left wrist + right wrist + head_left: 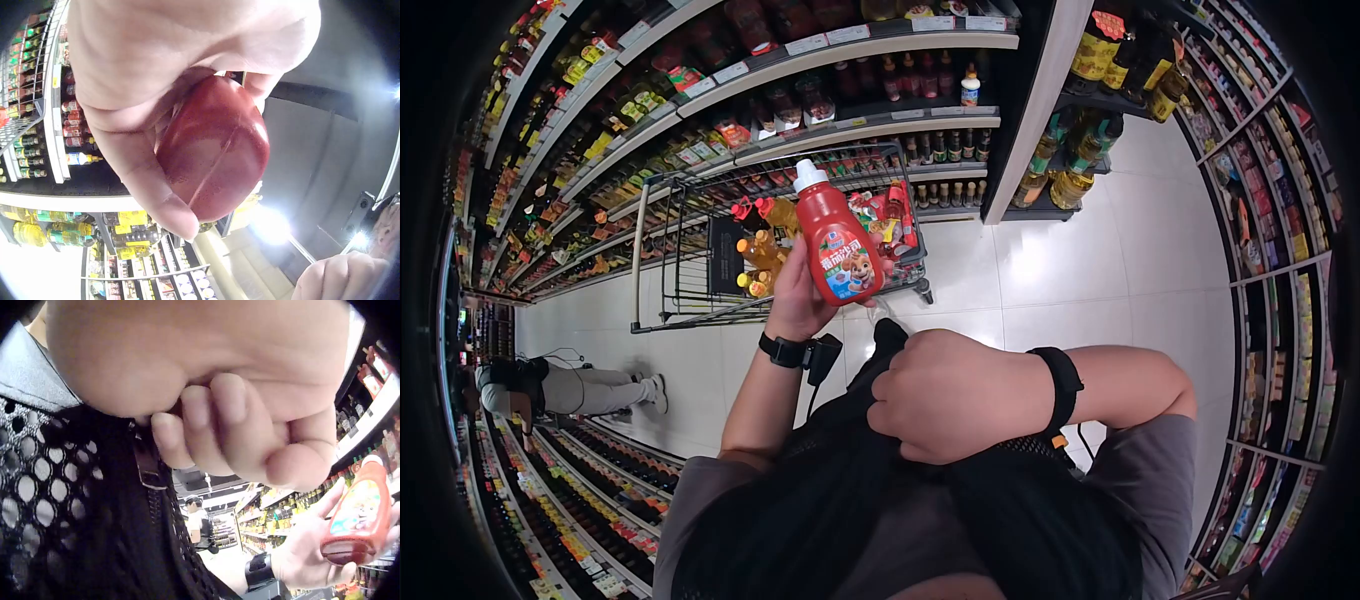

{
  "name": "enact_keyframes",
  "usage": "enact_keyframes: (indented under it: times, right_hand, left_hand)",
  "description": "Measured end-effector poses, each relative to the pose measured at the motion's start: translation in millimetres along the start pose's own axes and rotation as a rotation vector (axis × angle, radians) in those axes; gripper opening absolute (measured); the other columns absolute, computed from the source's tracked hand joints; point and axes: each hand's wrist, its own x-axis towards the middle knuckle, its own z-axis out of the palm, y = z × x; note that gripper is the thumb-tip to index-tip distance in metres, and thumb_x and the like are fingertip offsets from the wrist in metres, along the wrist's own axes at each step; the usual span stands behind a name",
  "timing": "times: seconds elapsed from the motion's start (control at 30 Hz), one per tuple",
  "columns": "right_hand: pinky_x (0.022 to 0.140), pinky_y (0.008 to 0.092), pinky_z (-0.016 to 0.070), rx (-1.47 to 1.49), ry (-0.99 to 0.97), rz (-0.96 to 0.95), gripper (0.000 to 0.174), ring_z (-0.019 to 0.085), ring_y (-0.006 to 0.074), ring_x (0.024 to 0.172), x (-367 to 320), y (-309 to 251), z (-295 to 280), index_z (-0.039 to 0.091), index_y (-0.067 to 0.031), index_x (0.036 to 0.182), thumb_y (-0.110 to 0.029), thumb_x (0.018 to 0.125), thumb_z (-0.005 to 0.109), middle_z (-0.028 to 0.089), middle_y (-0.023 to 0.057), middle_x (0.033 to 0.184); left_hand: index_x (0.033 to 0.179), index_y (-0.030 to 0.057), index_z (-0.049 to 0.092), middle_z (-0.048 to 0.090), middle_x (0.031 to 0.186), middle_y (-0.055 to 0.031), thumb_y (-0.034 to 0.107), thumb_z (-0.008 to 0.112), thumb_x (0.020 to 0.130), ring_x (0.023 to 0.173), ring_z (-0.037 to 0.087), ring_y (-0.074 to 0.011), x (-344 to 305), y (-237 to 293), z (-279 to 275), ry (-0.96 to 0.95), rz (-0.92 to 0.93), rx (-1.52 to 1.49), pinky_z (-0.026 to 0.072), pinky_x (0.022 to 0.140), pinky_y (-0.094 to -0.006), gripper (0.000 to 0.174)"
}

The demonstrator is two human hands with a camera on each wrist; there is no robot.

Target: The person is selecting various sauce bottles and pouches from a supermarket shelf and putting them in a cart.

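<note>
In the head view my left hand (798, 300) grips a red squeeze bottle (843, 265) with a white cap, its cartoon label facing up toward me. The bottle's smooth red base (219, 150) fills the middle of the left wrist view, with the fingers and thumb of my left hand (150, 81) curled round its sides. My right hand (960, 395) is held in a fist in front of my chest. In the right wrist view the right hand's (212, 394) fingers are curled in beside a zip, and the red bottle (357, 519) shows beyond.
A wire shopping cart (690, 318) stands beyond the bottle, holding yellow oil bottles (760, 250) and red packages. Stocked shelves (880, 128) run behind it, with an end display of oils (1072, 188) to the right. A person (580, 388) is at the shelves on the left.
</note>
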Motion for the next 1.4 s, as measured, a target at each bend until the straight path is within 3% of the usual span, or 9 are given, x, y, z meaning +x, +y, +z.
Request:
enact_keyframes:
  times: [0.23,0.3,0.43,0.53,0.73,1.07,1.27,1.33,1.4]
  right_hand:
    - [0.064,0.0401,0.0500,-0.020,0.118,-0.040,0.025,0.062,0.0281,0.072,-2,-6,0,0.061,-0.0079,0.083,-0.029,0.074,0.072,0.056,0.0082,0.080]
    - [0.066,0.0407,0.0530,0.091,0.163,-0.071,0.025,0.066,0.0276,0.081,-5,-10,-12,0.063,-0.0033,0.089,-0.025,0.078,0.071,0.061,0.0109,0.085]
    - [0.064,0.0400,0.0550,0.137,0.112,-0.020,0.020,0.067,0.0273,0.077,-17,-22,-14,0.062,-0.0015,0.088,-0.018,0.079,0.068,0.060,0.0114,0.085]
    - [0.058,0.0389,0.0559,-0.070,-0.035,0.053,0.011,0.069,0.0273,0.071,-20,-28,-13,0.062,-0.0006,0.085,-0.010,0.081,0.061,0.064,0.0127,0.078]
    - [0.057,0.0398,0.0546,-0.002,-0.021,0.124,0.009,0.068,0.0300,0.068,-20,-17,-15,0.063,-0.0007,0.076,-0.009,0.078,0.062,0.063,0.0126,0.064]
    - [0.060,0.0430,0.0517,0.022,0.018,0.221,0.009,0.064,0.0307,0.067,-18,5,-4,0.060,-0.0057,0.080,-0.015,0.080,0.062,0.062,0.0095,0.068]
    - [0.065,0.0420,0.0513,0.042,-0.013,0.115,0.011,0.064,0.0316,0.072,-13,11,7,0.063,-0.0048,0.086,-0.015,0.083,0.061,0.063,0.0101,0.073]
    - [0.066,0.0408,0.0507,0.290,0.021,-0.015,0.018,0.064,0.0318,0.075,-11,21,16,0.068,-0.0042,0.096,-0.019,0.088,0.063,0.064,0.0118,0.078]
    - [0.066,0.0404,0.0501,0.376,0.022,-0.062,0.021,0.064,0.0317,0.075,-10,28,11,0.069,-0.0040,0.099,-0.023,0.090,0.064,0.064,0.0121,0.079]
  left_hand:
    - [0.148,0.0044,0.029,0.047,0.141,-0.0226,0.063,0.026,0.099,0.114,0.061,-0.0392,-7,6,-4,0.024,-0.005,0.045,0.0619,0.069,-0.0450,0.077]
    - [0.149,0.0057,0.028,0.045,0.143,-0.0230,0.063,0.026,0.099,0.111,0.062,-0.0397,-8,6,-3,0.060,0.013,0.049,0.0618,0.067,-0.0459,0.076]
    - [0.146,0.0028,0.031,0.049,0.139,-0.0223,0.063,0.026,0.099,0.118,0.059,-0.0392,-8,5,-5,0.028,0.025,0.023,0.0622,0.071,-0.0449,0.077]
    - [0.146,0.0027,0.031,0.049,0.139,-0.0222,0.063,0.027,0.099,0.118,0.059,-0.0398,-5,7,-1,0.024,0.037,0.037,0.0622,0.070,-0.0452,0.077]
    - [0.145,0.0017,0.033,0.049,0.139,-0.0226,0.062,0.027,0.099,0.117,0.060,-0.0401,-3,4,0,-0.003,0.035,0.037,0.0619,0.071,-0.0456,0.076]
    - [0.147,0.0012,0.029,0.050,0.137,-0.0243,0.057,0.027,0.101,0.115,0.060,-0.0382,2,20,7,0.029,0.048,0.123,0.0599,0.077,-0.0475,0.072]
    - [0.146,-0.0004,0.029,0.050,0.139,-0.0235,0.051,0.030,0.102,0.118,0.059,-0.0401,5,25,12,0.034,0.062,0.097,0.0578,0.083,-0.0497,0.068]
    - [0.147,-0.0007,0.028,0.050,0.139,-0.0234,0.046,0.032,0.103,0.118,0.059,-0.0396,2,23,11,-0.030,0.069,0.044,0.0546,0.092,-0.0503,0.064]
    - [0.148,0.0011,0.027,0.047,0.141,-0.0241,0.048,0.032,0.103,0.120,0.057,-0.0409,6,17,13,-0.054,0.098,0.068,0.0567,0.086,-0.0518,0.065]
